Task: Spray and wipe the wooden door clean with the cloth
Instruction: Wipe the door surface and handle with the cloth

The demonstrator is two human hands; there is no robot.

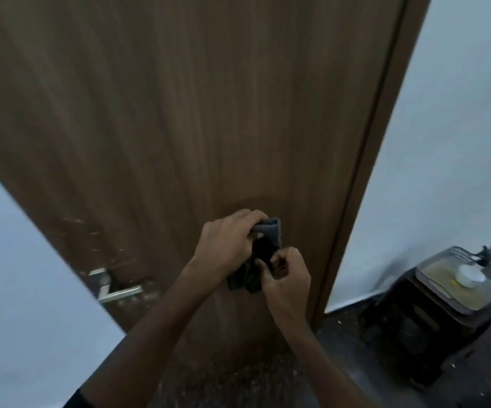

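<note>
Hands meet in front of the door (179, 113), both closed on one dark grey cloth (263, 251). Left hand (226, 242) grips the upper part, its fingers curled over the folded top edge. Right hand (287, 275) pinches the lower part between thumb and fingers. The cloth looks soft and thick and hangs crumpled between them, just before the door's lower half. The door is brown wood with straight vertical grain and a metal handle (117, 290) at the left. A dark stand (420, 328) at the right carries a tray; no writing can be read.
</note>
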